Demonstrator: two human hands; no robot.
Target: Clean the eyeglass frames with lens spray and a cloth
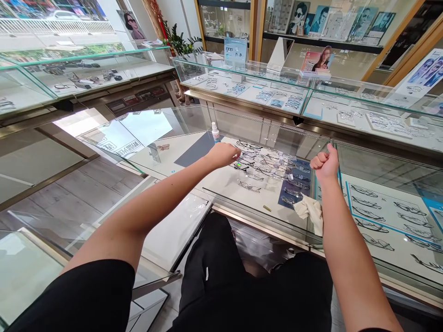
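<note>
My left hand [225, 155] is curled closed over the glass counter, with nothing visible in its fingers. Just beyond it stands a small white spray bottle [215, 133]. To its right, several eyeglasses [249, 186] lie spread on the white surface, some in clear wrapping. My right hand [326, 164] is a fist with the thumb pointing up, at the counter's right part, and holds nothing I can see. Below it, next to my forearm, a crumpled cream cloth [310, 211] lies at the counter's front. More eyeglasses rest on a dark blue tray [284, 191] left of that hand.
Under the glass at right, more frames lie on a blue-edged tray [350, 198]. A dark grey mat [198, 150] lies left of the bottle. Glass display cases [242, 69] run along the back. A white-topped surface [169, 226] is at my left knee.
</note>
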